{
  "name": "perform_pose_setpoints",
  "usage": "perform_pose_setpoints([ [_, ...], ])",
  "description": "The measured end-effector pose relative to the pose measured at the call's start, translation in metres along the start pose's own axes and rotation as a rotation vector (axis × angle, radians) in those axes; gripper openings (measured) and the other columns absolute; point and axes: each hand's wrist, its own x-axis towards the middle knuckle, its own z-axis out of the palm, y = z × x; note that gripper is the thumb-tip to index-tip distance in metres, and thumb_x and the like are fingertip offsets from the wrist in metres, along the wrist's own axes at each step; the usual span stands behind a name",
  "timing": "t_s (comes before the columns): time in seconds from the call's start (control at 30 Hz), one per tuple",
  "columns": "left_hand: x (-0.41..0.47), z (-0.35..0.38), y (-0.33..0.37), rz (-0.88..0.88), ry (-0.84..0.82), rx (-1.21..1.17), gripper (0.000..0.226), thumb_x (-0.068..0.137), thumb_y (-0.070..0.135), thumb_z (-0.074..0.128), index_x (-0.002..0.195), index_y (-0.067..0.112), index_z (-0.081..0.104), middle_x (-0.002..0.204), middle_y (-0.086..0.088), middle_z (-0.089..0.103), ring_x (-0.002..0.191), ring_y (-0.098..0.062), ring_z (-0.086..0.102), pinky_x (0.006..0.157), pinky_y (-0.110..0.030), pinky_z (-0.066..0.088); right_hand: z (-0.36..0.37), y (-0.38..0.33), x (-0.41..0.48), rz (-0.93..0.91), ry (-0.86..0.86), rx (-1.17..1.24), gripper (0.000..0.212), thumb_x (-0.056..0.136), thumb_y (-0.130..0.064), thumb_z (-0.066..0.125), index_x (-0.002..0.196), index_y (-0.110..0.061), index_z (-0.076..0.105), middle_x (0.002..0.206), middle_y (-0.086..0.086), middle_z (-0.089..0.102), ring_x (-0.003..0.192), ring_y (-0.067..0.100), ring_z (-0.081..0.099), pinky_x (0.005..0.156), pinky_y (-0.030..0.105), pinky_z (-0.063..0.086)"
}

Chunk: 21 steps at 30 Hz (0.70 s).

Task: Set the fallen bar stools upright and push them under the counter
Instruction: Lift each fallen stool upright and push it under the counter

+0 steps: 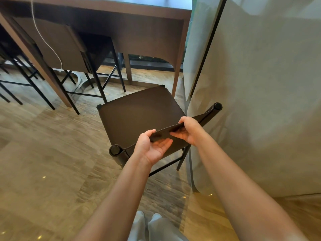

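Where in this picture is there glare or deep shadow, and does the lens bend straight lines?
Head view: the counter top reflects pale light and small glints dot the floor; under the counter it is dark; the black strip on the right panel bows slightly from the wide lens; the left hand, right hand and stool backrest look sharp.

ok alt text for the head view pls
The left hand and right hand grip the backrest of an upright dark bar stool standing just short of the wooden counter. A second stool is tucked under it on the left.
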Motion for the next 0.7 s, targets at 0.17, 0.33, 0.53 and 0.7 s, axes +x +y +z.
perform_pose_setpoints([
  [0.17,0.006,0.008,0.019,0.005,0.009,0.101,0.022,0.095,0.017,0.046,0.107,0.003,0.057,0.107,-0.025,0.064,0.110,-0.038,0.060,0.102,-0.048,0.043,0.010,-0.013,0.004,-0.009,-0.026,-0.001,0.008,0.091,-0.001,0.044,0.093,-0.006,0.050,0.103,0.020,0.059,0.097,0.033,0.064,0.068,0.039,0.061],
  [0.33,0.014,0.015,0.054,0.035,0.012,0.159,0.025,0.093,0.018,0.051,0.114,0.006,0.055,0.115,-0.024,0.062,0.114,-0.037,0.059,0.109,-0.048,0.037,0.032,-0.033,0.014,-0.043,-0.059,-0.028,0.007,0.091,-0.003,0.049,0.097,-0.007,0.052,0.107,0.020,0.060,0.096,0.031,0.065,0.064,0.037,0.061],
  [0.53,0.028,0.028,0.091,0.094,0.050,0.207,0.034,0.089,0.023,0.060,0.120,0.010,0.054,0.116,-0.022,0.062,0.108,-0.037,0.061,0.105,-0.048,0.041,0.062,-0.058,0.027,-0.049,-0.082,-0.046,0.008,0.092,-0.004,0.050,0.098,-0.010,0.050,0.107,0.019,0.060,0.091,0.029,0.065,0.059,0.037,0.061],
  [0.7,0.041,0.041,0.113,0.113,0.105,0.277,0.055,0.078,0.039,0.075,0.120,0.014,0.051,0.111,-0.017,0.064,0.101,-0.036,0.062,0.090,-0.052,0.043,0.082,-0.080,0.037,-0.046,-0.068,-0.081,0.006,0.093,-0.006,0.051,0.094,-0.011,0.049,0.102,0.017,0.060,0.086,0.029,0.064,0.057,0.037,0.059],
])
